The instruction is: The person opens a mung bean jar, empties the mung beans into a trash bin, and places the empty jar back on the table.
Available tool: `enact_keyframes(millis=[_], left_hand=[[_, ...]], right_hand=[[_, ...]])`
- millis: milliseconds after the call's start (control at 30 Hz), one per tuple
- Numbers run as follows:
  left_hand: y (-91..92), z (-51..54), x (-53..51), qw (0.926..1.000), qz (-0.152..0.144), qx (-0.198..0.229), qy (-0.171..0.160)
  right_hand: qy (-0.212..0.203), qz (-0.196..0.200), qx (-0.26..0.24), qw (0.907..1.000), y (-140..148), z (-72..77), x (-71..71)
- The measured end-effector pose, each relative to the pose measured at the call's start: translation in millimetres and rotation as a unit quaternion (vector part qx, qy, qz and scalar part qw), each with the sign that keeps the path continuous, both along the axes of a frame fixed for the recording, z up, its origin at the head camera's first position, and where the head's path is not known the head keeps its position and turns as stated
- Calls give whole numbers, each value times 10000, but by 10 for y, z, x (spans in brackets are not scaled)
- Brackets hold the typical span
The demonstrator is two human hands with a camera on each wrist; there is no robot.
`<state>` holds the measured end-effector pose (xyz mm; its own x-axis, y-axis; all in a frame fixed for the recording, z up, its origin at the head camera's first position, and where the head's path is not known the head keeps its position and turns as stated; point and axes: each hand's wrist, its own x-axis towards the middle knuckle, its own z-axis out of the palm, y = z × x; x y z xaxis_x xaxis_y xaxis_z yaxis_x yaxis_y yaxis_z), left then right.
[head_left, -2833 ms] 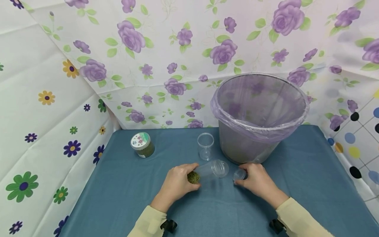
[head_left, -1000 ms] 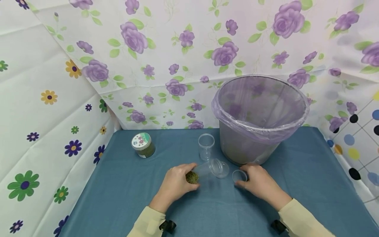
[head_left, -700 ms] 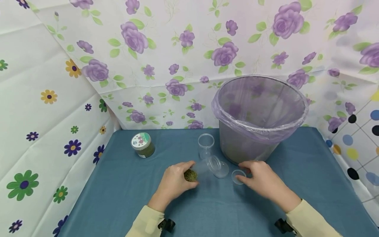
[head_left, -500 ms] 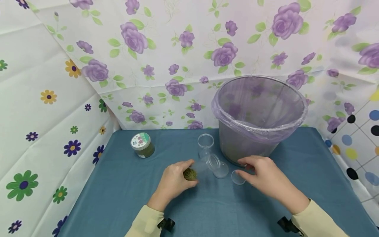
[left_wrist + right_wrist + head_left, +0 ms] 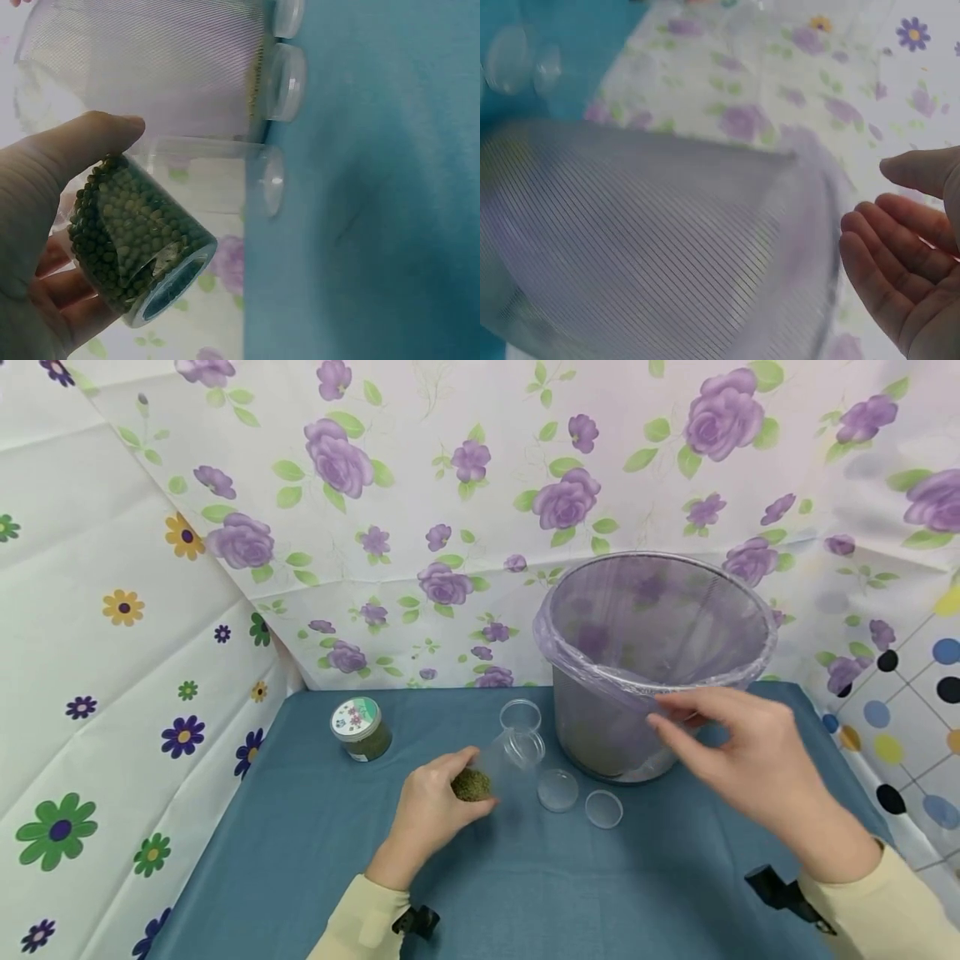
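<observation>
My left hand (image 5: 427, 806) grips a clear plastic jar (image 5: 139, 232) by its lower end, with mung beans (image 5: 471, 785) in the bottom. The jar leans away from the hand, mouth up and to the right, above the cloth. Behind its mouth stands another clear jar (image 5: 521, 715), partly hidden by it. My right hand (image 5: 750, 760) is raised before the mesh bin (image 5: 600, 727), holding nothing. Its thumb and fingers are apart in the right wrist view. Two clear round lids (image 5: 557, 791) lie on the cloth between the hands.
The bin, lined with a thin purple bag (image 5: 585, 668), stands at the back right. A capped jar (image 5: 360, 727) with a flowered lid and greenish contents is at the back left. Blue cloth (image 5: 300, 843) covers the table; flowered sheets hang behind and at the sides.
My right hand has let go of the small lid and risen to the right, in front of the bin. My left hand has lifted the jar of mung beans slightly, moving left.
</observation>
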<state>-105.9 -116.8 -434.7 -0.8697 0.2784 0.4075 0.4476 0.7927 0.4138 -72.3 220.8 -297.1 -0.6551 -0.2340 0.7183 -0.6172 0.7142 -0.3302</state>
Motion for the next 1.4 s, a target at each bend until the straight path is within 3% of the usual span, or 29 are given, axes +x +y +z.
enact_keyframes(millis=[167, 300, 467, 600, 867, 1000, 1100, 1200, 1400], left_hand=[[-32, 179, -26, 9992, 178, 250, 241], [-60, 346, -68, 9972, 204, 479, 539], [-86, 572, -148, 9935, 248, 689, 877], [-98, 742, -225, 9900, 228, 712, 1199], [-104, 1032, -364, 9868, 194, 661, 1465], [-101, 1102, -409, 9876, 243, 600, 1432], [-95, 1120, -435, 9882, 293, 549, 1400], [-81, 1129, -460, 9888, 335, 471, 1379], [-55, 1148, -489, 9897, 321, 441, 1324]], right_hand=[[218, -683, -90, 9974, 200, 259, -109], [81, -1448, -124, 9893, 363, 413, -214], [-535, -2295, -224, 9716, 559, 557, -365], [-1158, -2679, 86, 9564, 687, 646, -490], [-2183, -3043, 521, 9257, 933, 668, -778], [-2805, -3098, 587, 9066, 1026, 618, -870], [-3128, -3055, 575, 8975, 1061, 585, -910], [-3349, -2945, 524, 8935, 1078, 564, -945], [-3412, -2513, 460, 9046, 1113, 563, -1022]])
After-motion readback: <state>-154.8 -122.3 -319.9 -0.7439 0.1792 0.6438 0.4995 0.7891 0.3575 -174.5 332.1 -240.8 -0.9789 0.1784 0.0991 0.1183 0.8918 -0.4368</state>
